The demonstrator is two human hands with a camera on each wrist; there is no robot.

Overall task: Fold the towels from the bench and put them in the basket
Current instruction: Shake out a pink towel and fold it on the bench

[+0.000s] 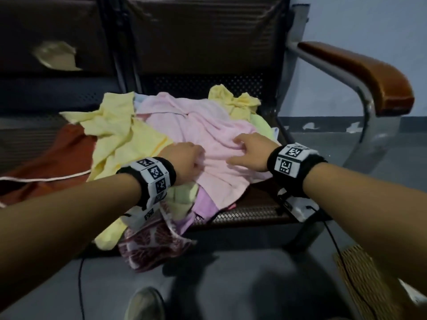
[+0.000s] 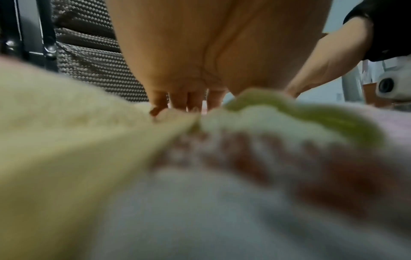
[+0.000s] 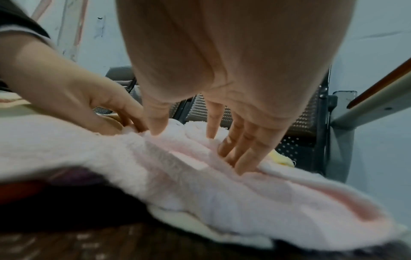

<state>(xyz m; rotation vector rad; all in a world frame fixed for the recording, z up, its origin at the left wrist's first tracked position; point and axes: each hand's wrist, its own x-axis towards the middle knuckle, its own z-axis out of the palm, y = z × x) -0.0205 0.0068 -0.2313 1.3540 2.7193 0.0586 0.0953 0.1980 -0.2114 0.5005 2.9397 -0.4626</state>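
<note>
A heap of towels lies on the bench seat (image 1: 249, 213), with a pink towel (image 1: 203, 128) on top and yellow towels (image 1: 120, 137) to its left. My left hand (image 1: 199, 161) sits at the pink towel's near left part, fingers curled into a fold of it. In the right wrist view those fingers pinch the pink towel (image 3: 200, 184). My right hand (image 1: 235, 151) lies a little to the right on the same towel, fingers spread and straight. They press down into the cloth (image 3: 195, 140). The left wrist view shows my left hand (image 2: 189, 107) dipping into blurred towels.
A maroon patterned cloth (image 1: 152, 245) hangs over the seat's front edge. An orange-red cloth (image 1: 57, 162) covers the seat to the left. The brown armrest (image 1: 360, 72) rises at the right. A woven wicker piece (image 1: 362, 276) shows at bottom right, a shoe (image 1: 145, 303) below.
</note>
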